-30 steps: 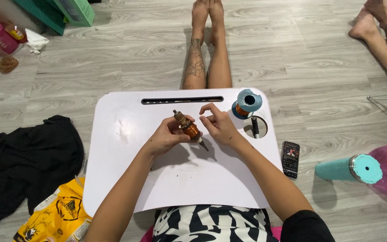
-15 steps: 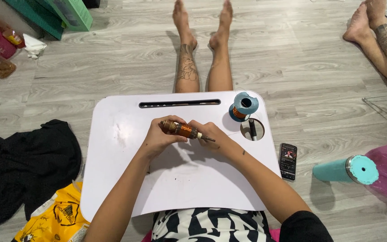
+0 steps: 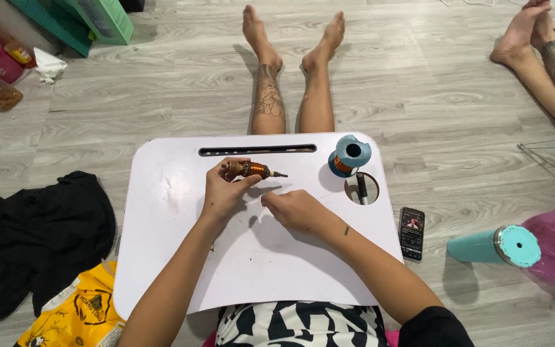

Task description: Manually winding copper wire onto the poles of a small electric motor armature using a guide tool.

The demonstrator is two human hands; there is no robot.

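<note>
The floor is pale grey wood-look laminate planking [image 3: 419, 83], evenly lit with soft shadows. On it stands a white rounded plastic lap table [image 3: 162, 257] with a long slot near its far edge. Left of that table lie a crumpled black cloth [image 3: 33, 238] and a yellow printed plastic bag [image 3: 78, 315]. Far to the table's upper left sit green cardboard boxes [image 3: 91, 22]. Right of the table lie a black mobile phone [image 3: 411, 223] and a teal metal bottle [image 3: 493, 245] on its side.

On the white lap tray [image 3: 162, 257]: one copper-wound coil piece [image 3: 246, 169], one blue wire spool [image 3: 349, 155], one pen [image 3: 360, 187]; beside it, one phone [image 3: 412, 224], one teal bottle [image 3: 493, 245].
</note>
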